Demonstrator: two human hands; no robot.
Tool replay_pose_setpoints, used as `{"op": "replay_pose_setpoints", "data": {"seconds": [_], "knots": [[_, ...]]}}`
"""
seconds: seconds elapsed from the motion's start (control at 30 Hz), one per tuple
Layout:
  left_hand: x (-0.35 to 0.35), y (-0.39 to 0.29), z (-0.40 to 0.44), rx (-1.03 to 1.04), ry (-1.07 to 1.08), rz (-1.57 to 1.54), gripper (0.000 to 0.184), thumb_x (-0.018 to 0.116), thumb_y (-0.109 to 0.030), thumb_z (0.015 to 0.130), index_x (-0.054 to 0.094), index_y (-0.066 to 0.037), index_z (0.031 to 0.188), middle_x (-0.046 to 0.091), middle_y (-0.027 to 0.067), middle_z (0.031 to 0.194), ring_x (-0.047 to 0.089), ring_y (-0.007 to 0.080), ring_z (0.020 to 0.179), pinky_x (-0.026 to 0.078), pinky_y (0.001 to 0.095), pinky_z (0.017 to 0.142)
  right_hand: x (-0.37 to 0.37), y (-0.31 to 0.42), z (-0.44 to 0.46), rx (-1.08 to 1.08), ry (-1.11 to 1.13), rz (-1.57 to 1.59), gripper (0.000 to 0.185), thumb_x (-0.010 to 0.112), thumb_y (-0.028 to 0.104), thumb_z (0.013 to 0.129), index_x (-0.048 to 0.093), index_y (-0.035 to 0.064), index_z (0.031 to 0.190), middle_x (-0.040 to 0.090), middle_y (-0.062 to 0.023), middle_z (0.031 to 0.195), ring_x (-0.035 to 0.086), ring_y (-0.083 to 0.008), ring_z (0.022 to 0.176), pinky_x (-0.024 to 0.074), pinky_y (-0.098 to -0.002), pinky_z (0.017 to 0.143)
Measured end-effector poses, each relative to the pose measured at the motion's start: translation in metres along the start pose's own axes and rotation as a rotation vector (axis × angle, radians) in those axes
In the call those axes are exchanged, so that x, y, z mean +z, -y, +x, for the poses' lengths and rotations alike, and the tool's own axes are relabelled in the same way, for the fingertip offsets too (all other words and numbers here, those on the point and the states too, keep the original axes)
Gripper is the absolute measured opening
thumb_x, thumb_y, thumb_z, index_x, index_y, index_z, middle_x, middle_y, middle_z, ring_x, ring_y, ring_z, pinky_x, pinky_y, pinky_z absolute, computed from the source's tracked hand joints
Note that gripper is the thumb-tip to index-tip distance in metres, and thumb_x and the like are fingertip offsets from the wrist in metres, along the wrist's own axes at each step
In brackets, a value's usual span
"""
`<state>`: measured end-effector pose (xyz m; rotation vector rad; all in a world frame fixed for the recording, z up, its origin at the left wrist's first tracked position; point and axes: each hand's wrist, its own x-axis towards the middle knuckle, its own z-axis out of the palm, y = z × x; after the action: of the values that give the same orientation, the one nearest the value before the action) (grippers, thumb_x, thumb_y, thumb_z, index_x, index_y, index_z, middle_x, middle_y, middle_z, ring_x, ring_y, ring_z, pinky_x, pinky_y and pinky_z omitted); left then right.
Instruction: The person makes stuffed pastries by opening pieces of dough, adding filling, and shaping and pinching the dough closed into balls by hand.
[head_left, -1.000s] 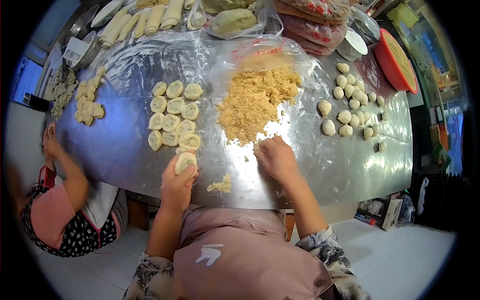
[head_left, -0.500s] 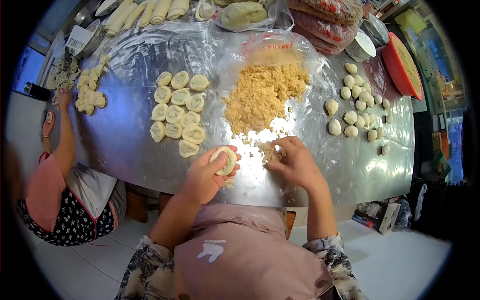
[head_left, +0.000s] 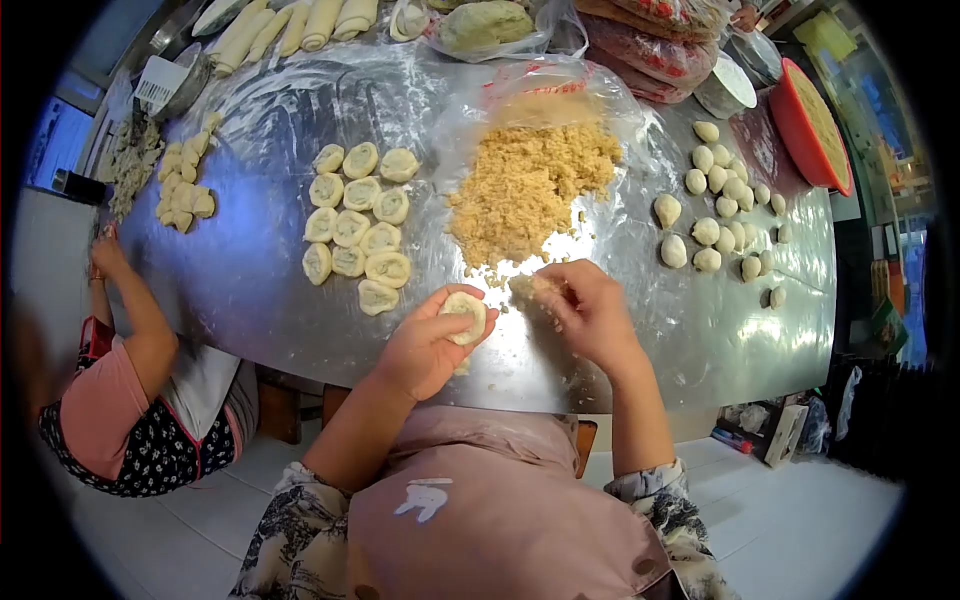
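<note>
My left hand [head_left: 418,352] holds a round, flattened piece of dough [head_left: 464,314] upright, thumb across its face and fingers behind. To the right, my right hand [head_left: 592,312] is closed, its fingertips pinching a small clump of crumbly filling [head_left: 522,287] just above the table; loose crumbs lie below. Beyond both hands spreads a heap of yellow-brown crumbly filling [head_left: 530,190] on clear plastic. Rows of dented dough rounds [head_left: 350,228] lie to the left of the heap.
Small dough balls [head_left: 706,232] sit on the right of the metal table [head_left: 270,300], near a red basin [head_left: 808,125]. Dough rolls [head_left: 322,22] and bagged dough [head_left: 486,28] line the back. At the left, a co-worker [head_left: 140,380] stands beside cut dough pieces [head_left: 185,203].
My right hand has drawn its fingers together and lifted slightly with filling. My left hand has shifted a little right with the dough. The co-worker's arm has pulled back from the dough pieces.
</note>
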<state>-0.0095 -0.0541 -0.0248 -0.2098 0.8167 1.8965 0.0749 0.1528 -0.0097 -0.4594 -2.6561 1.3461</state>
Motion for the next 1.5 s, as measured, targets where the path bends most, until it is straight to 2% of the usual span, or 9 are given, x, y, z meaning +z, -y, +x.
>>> {"op": "replay_pose_setpoints", "data": {"seconds": [0.1,0.23,0.4,0.5,0.87,1.07,1.17,1.27,1.5], "knots": [[-0.005,0.004,0.006,-0.025,0.013,0.001,0.029,0.05,-0.005,0.091,0.049,0.002,0.12,0.054,0.0119,0.113,0.055,0.0222,0.105,0.045,0.0309,0.088,0.0,-0.012,-0.005,0.305,-0.039,0.283,0.022,0.069,0.014,0.082,0.064,0.0033,0.101,0.063,-0.0088,0.082,0.06,-0.0185,0.07,0.0484,-0.0316,0.065],[0.009,0.012,0.017,-0.067,-0.027,0.074,0.032,0.049,-0.009,0.094,0.046,0.002,0.123,0.054,0.0121,0.114,0.056,0.0214,0.102,0.045,0.0312,0.088,0.012,-0.039,-0.005,0.296,-0.134,0.166,0.021,0.068,0.013,0.084,0.064,0.0013,0.1,0.064,-0.004,0.08,0.056,-0.0091,0.067,0.0473,-0.0244,0.063],[0.01,0.029,0.035,-0.003,-0.038,0.069,0.031,0.045,-0.015,0.097,0.045,0.002,0.123,0.053,0.0125,0.118,0.054,0.0216,0.105,0.043,0.0351,0.094,0.003,0.001,-0.012,0.262,-0.023,0.62,0.017,0.066,0.007,0.085,0.064,0.0028,0.101,0.062,0.0,0.086,0.054,-0.0048,0.074,0.045,-0.0207,0.063],[0.016,0.036,0.047,0.046,0.104,-0.187,0.033,0.042,-0.018,0.098,0.043,0.002,0.125,0.051,0.0127,0.119,0.051,0.0217,0.11,0.04,0.0361,0.098,0.015,0.019,-0.014,0.118,-0.006,0.4,0.024,0.067,0.006,0.083,0.065,0.0069,0.107,0.057,-0.0013,0.091,0.054,-0.007,0.076,0.0459,-0.0217,0.065],[0.028,0.041,0.038,0.196,-0.048,0.2,0.032,0.043,-0.02,0.099,0.04,-0.004,0.127,0.049,0.0092,0.118,0.049,0.0183,0.109,0.04,0.0351,0.094,0.031,0.036,-0.019,-0.041,-0.21,0.068,0.023,0.064,0.005,0.082,0.062,0.0051,0.105,0.064,-0.013,0.088,0.065,-0.0234,0.071,0.0526,-0.031,0.062],[0.024,0.025,0.03,0.148,-0.065,0.145,0.034,0.044,-0.018,0.098,0.04,-0.002,0.128,0.049,0.0108,0.121,0.051,0.021,0.111,0.044,0.0358,0.094,0.026,0.021,-0.007,0.225,-0.24,0.466,0.013,0.063,0.008,0.087,0.064,0.0027,0.099,0.061,0.0027,0.077,0.057,-0.0036,0.068,0.0454,-0.0186,0.06],[0.022,0.012,0.023,0.108,-0.011,-0.061,0.034,0.044,-0.017,0.098,0.04,-0.001,0.128,0.05,0.0119,0.122,0.05,0.0232,0.116,0.045,0.0371,0.095,0.016,0.004,0.007,-0.058,-0.276,-0.131,0.031,0.062,0.013,0.086,0.058,0.0025,0.115,0.058,-0.0166,0.115,0.06,-0.0255,0.101,0.0476,-0.0337,0.084],[0.016,0.011,0.024,0.065,0.085,-0.152,0.035,0.039,-0.019,0.099,0.039,0.0,0.128,0.05,0.013,0.123,0.051,0.0258,0.116,0.046,0.0373,0.096,0.016,0.018,-0.005,-0.18,-0.114,-0.003,0.045,0.061,0.015,0.085,0.05,0.0036,0.127,0.04,-0.0234,0.136,0.045,-0.036,0.122,0.041,-0.0387,0.096],[0.019,0.017,0.02,-0.042,0.155,0.266,0.037,0.041,-0.018,0.098,0.037,-0.004,0.132,0.049,0.0103,0.121,0.057,0.0205,0.1,0.049,0.033,0.083,0.039,0.016,-0.008,-0.469,-0.045,-0.208,0.071,0.062,0.051,0.076,0.045,0.0011,0.124,0.049,-0.0156,0.127,0.04,-0.0418,0.125,0.0322,-0.0535,0.101]]}}
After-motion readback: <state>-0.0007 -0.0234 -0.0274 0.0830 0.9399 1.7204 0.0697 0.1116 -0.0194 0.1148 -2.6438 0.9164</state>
